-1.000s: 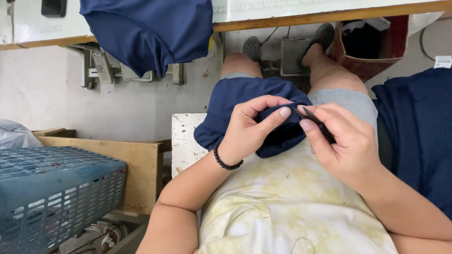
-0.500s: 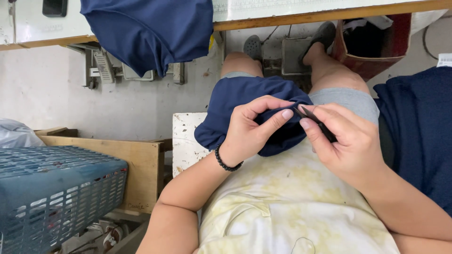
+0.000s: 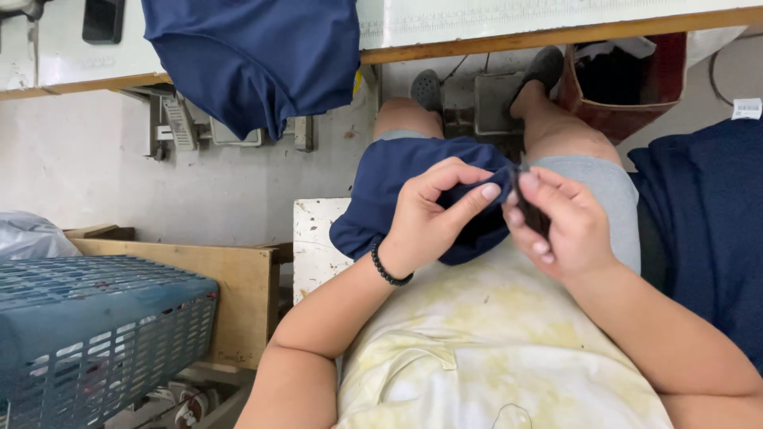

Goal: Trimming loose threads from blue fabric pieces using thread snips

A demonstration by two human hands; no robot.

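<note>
We see the left hand (image 3: 433, 218) pinching a fold of the navy blue fabric (image 3: 397, 195) that lies across the person's lap, thumb and forefinger closed on its edge, a black bead bracelet (image 3: 388, 272) on that wrist. The right hand (image 3: 560, 226) meets it just beside, fingers curled around a small dark tool (image 3: 531, 210) and touching the same edge. Further out, another navy cloth (image 3: 254, 56) hangs from the wooden table edge (image 3: 556, 36), a blue plastic basket (image 3: 95, 334) sits low on the left, and a red bag (image 3: 628, 87) stands by the feet
</note>
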